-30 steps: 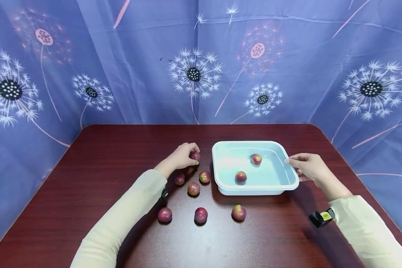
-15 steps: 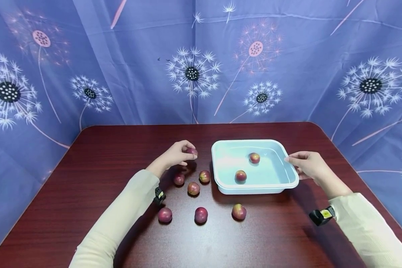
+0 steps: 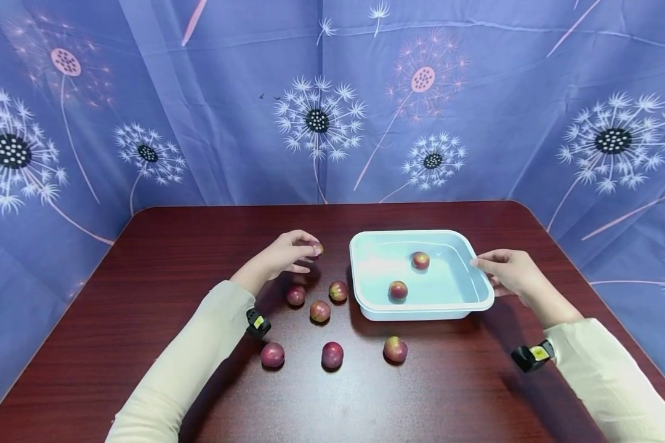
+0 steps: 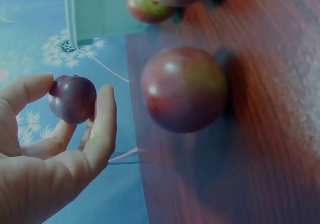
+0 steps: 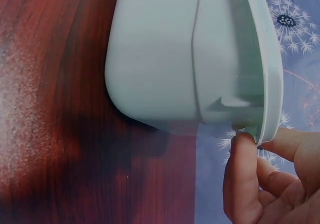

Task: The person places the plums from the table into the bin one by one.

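Observation:
My left hand (image 3: 279, 256) pinches a dark red plum (image 4: 73, 99) between thumb and fingers, above the table left of a pale blue plastic basin (image 3: 415, 314). My right hand (image 3: 507, 275) grips the basin's right rim, with thumb on top and fingers beneath, as the right wrist view shows. Two red-yellow plums, one nearer (image 3: 398, 290) and one farther back (image 3: 420, 260), lie inside the basin. Closest to the left hand on the table is a red plum (image 3: 295, 295), with a yellowish plum (image 3: 338, 291) and a mottled plum (image 3: 319, 311) beside it.
In front of these, a row of three plums lies across the table: a left one (image 3: 273, 355), a middle one (image 3: 332, 355) and a right one (image 3: 396, 349). The dark red wooden table (image 3: 199, 246) ends at a blue dandelion-print curtain (image 3: 244, 123).
My left hand has moved left and slightly back with the plum, away from the basin. The right hand stays on the rim, and the other plums lie where they were.

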A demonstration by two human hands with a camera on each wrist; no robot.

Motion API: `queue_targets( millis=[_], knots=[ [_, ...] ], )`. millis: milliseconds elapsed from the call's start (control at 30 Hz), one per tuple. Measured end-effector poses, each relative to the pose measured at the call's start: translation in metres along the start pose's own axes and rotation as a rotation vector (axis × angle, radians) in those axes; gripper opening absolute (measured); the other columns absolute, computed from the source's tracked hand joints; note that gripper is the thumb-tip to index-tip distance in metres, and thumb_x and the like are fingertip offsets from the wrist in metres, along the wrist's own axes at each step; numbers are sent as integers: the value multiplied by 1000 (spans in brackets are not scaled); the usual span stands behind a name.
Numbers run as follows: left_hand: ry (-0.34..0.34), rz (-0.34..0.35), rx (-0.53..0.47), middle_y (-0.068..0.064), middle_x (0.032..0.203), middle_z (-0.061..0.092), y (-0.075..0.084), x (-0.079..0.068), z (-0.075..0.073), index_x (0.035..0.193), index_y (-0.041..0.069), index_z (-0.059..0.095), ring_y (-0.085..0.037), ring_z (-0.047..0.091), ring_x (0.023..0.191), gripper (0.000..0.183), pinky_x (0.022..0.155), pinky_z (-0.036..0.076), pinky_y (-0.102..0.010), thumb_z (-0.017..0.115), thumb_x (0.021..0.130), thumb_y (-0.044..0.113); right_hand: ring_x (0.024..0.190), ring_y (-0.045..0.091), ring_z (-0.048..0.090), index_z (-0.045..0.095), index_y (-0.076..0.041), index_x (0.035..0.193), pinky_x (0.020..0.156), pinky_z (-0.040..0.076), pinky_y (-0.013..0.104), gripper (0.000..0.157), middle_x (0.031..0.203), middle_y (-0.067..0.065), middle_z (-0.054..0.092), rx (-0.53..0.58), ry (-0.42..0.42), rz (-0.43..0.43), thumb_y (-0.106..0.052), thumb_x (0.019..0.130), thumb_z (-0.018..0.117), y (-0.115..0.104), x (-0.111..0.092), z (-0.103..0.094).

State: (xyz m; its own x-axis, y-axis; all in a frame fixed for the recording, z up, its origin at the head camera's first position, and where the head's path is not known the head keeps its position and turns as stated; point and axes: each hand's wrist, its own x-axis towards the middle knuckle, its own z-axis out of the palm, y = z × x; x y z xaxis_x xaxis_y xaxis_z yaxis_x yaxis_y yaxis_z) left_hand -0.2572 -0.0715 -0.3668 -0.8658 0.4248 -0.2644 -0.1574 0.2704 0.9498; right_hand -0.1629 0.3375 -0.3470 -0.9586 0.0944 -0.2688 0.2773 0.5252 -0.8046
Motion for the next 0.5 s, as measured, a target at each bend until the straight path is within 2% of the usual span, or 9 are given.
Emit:
queue_targets(
  millis=[100, 267, 500],
  knots=[
    [-8, -5, -36, -14, 115, 58, 2, -2, 1, 124, -1, 47, -42, 52, 117, 34, 86, 54, -43, 56, 92, 10, 62, 5, 57, 49, 12, 125, 59, 57, 31, 52, 71, -8, 59, 0, 3, -3, -28, 94, 59, 0, 0, 0],
    [-21, -9, -78, -19, 121, 59, 4, -5, 4, 123, 0, 48, -39, 55, 113, 34, 85, 54, -41, 56, 93, 12, 61, 5, 56, 49, 12, 125, 59, 57, 30, 51, 71, -8, 58, -1, 3, -2, -28, 94, 58, -1, -1, 0],
    [-8, -38, -135, -4, 99, 62, 12, -7, 8, 120, 2, 50, -21, 63, 91, 30, 82, 55, -40, 56, 93, 13, 61, 5, 57, 49, 12, 126, 58, 56, 30, 52, 70, -7, 58, -14, 3, -1, -28, 94, 58, 0, 1, 0]
  ],
)
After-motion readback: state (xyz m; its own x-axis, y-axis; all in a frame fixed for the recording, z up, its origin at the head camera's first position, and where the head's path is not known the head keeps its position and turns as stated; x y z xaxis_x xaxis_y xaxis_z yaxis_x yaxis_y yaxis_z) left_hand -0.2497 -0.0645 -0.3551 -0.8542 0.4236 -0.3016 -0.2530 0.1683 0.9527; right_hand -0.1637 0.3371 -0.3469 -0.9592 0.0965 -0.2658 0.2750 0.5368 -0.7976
